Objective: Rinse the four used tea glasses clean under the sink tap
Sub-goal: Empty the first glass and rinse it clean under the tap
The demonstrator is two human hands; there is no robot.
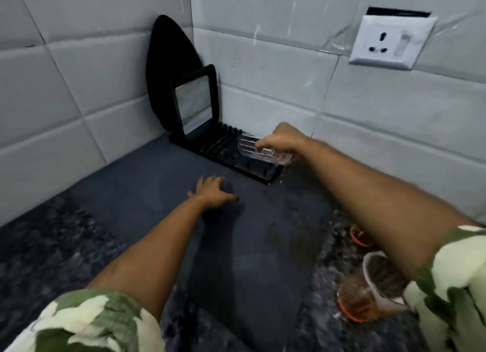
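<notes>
A clear ribbed tea glass point(259, 151) lay on its side over the black slotted drying rack point(223, 151) in the tiled corner. Its long axis ran roughly left to right, with the mouth toward the left and the thick base toward the right. The right hand point(282, 141) came down on it from above and from the right, and its fingers point(263, 144) were curled closed around the glass near the base. That hand was plainly the nearer one to the glass.

The left hand point(213, 191) rested flat on the dark mat point(249, 246) short of the rack. Its fingers were spread apart and held nothing, and it lay well apart from the glass.

My reading was that this glass was rinsed and being set down to drain. Any release would depend on it settling between the rack's ridges without rolling off the near edge.

Counting glasses, three showed. One was in the right hand. Two more with amber residue sat on the speckled surface point(52, 246) at the lower right: a near one point(368, 288) and a farther one point(361, 237), which was mostly hidden under the right forearm. A fourth was not in view, nor were the sink or tap.

The rack also held a black-framed mirror-like panel point(194, 105) with a dark oval board point(168, 62) behind it. A single wall socket point(391, 42) sat on the right wall.
</notes>
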